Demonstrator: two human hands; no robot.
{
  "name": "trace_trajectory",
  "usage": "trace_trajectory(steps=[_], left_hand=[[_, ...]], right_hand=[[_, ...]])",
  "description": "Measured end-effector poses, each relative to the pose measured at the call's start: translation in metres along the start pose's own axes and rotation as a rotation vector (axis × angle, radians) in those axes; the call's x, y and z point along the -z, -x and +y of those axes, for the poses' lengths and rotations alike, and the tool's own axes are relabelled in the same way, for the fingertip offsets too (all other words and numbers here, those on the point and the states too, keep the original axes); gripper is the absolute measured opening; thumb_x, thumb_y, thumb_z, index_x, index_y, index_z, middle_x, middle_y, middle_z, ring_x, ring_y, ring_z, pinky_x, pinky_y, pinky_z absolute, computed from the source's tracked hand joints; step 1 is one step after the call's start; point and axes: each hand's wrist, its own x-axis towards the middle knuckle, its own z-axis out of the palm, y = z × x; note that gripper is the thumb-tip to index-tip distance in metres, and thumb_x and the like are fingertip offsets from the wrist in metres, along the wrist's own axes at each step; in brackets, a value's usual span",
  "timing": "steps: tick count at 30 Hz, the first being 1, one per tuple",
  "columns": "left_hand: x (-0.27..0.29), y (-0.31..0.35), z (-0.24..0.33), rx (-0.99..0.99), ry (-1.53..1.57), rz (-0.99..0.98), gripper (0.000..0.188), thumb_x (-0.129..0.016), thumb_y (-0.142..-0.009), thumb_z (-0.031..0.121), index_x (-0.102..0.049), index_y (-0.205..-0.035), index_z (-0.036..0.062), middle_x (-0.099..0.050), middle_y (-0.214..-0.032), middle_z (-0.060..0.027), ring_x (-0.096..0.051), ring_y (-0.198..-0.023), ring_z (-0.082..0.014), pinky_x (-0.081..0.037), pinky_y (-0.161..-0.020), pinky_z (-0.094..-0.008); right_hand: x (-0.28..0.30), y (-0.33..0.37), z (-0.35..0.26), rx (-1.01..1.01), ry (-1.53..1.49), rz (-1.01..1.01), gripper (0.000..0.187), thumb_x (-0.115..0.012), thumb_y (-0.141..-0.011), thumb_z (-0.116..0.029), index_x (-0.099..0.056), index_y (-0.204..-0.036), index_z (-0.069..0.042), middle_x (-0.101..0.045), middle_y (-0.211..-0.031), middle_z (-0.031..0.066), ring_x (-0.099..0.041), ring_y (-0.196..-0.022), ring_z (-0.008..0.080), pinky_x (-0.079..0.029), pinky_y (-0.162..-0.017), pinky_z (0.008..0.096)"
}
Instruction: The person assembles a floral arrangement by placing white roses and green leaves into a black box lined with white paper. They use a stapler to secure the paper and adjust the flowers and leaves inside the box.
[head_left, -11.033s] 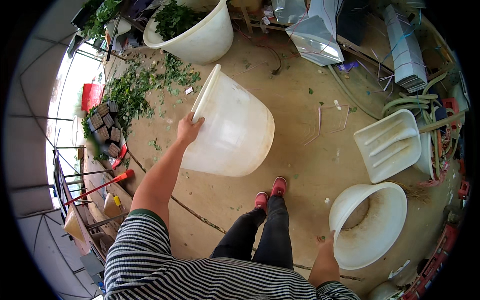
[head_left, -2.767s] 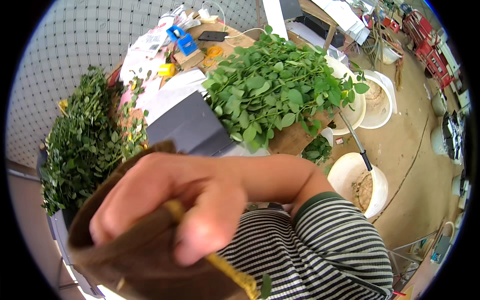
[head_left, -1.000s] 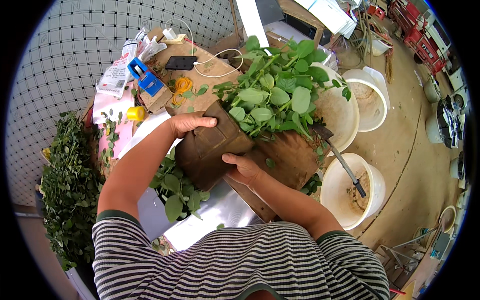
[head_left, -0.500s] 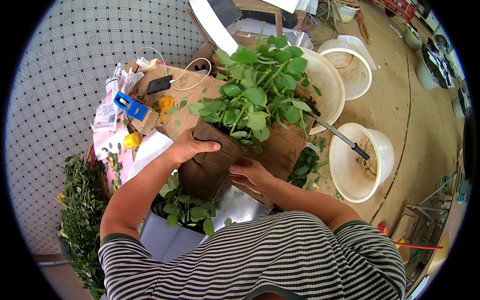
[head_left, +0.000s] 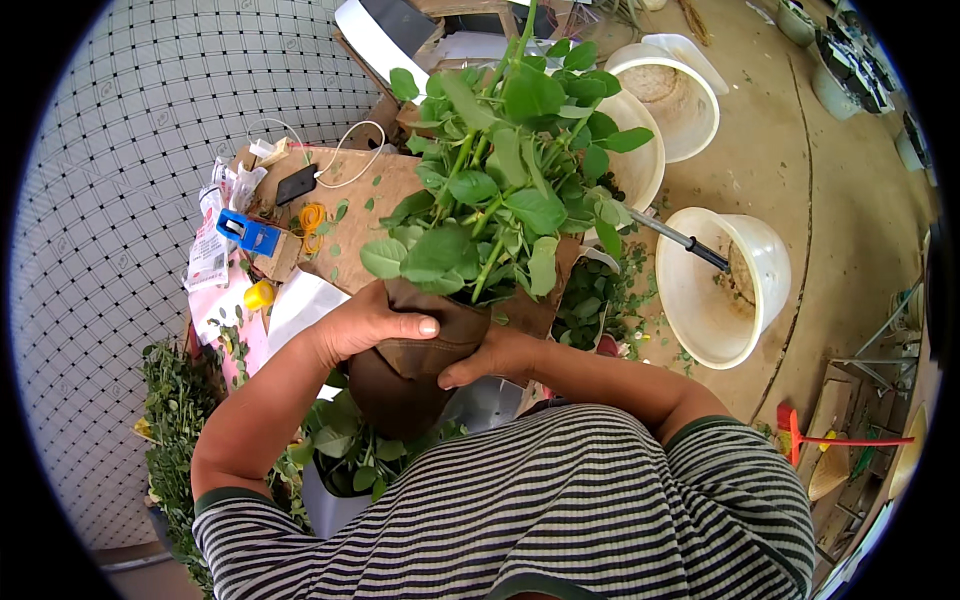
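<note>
A bunch of leafy green stems (head_left: 490,200) rises from a dark brown leather-like wrap (head_left: 400,395) in front of my chest. The stems' other ends are hidden inside the wrap. My left hand (head_left: 365,322) grips the wrap's left side, its thumb lying across the front and its fingers out of sight behind. On the right side, my right hand (head_left: 490,358) is closed round the wrap with the thumb in front. Both hands hold the bunch tilted away from me, over the near part of a brown work table (head_left: 365,240).
On the table's left are a blue tape dispenser (head_left: 248,233), a black phone (head_left: 297,184) with a white cable, orange cord (head_left: 313,222) and a yellow object (head_left: 259,295). A pale bucket (head_left: 340,508) of leaves stands below my left arm. White tubs (head_left: 770,290) and a grey pole (head_left: 665,232) are right.
The wrapped bunch has come up nearer to me and turned more upright. My right hand has gone from holding the wrap's lower edge to closing round its side. The view has shifted slightly.
</note>
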Motion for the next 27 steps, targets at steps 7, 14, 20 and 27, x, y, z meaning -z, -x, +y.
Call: trace_trajectory(steps=[7,14,20,27], left_hand=[[-0.033,-0.011,-0.01,-0.034,0.345,0.212,0.083,-0.082,-0.063,0.032,-0.044,-0.127,-0.0039,-0.056,-0.118,-0.014,-0.053,-0.108,-0.0246,-0.042,-0.095,-0.0347],[-0.025,-0.019,-0.014,0.17,0.152,0.426,0.07,-0.081,-0.067,0.025,-0.05,-0.123,-0.0019,-0.058,-0.117,-0.0117,-0.055,-0.105,-0.0216,-0.042,-0.093,-0.0339],[-0.037,0.014,-0.017,0.172,-0.056,0.377,0.064,-0.08,-0.068,0.024,-0.052,-0.12,-0.0006,-0.061,-0.113,-0.0111,-0.056,-0.104,-0.0207,-0.042,-0.094,-0.0333],[-0.073,0.068,-0.042,0.397,-0.483,0.259,0.093,-0.081,-0.054,0.049,-0.045,-0.124,-0.0009,-0.065,-0.096,-0.0213,-0.064,-0.088,-0.0372,-0.049,-0.082,-0.0391]], right_hand=[[0.045,-0.006,-0.013,-0.034,0.175,-0.353,0.08,-0.083,-0.066,-0.018,-0.041,-0.133,-0.003,-0.054,-0.125,0.01,-0.05,-0.114,0.0208,-0.042,-0.097,0.0352],[0.121,0.06,-0.055,-0.065,1.045,0.277,0.056,-0.067,-0.074,-0.051,-0.061,-0.103,-0.004,-0.063,-0.098,0.0141,-0.061,-0.089,0.0325,-0.048,-0.078,0.038],[0.296,0.213,-0.07,-0.525,1.516,0.619,0.056,-0.077,-0.067,-0.026,-0.053,-0.113,-0.004,-0.06,-0.1,0.0163,-0.057,-0.093,0.0346,-0.045,-0.078,0.0444],[0.204,0.213,-0.247,-0.356,2.102,0.567,0.036,-0.068,-0.073,-0.009,-0.059,-0.107,-0.003,-0.062,-0.1,0.0191,-0.057,-0.099,0.0362,-0.044,-0.083,0.0442]])
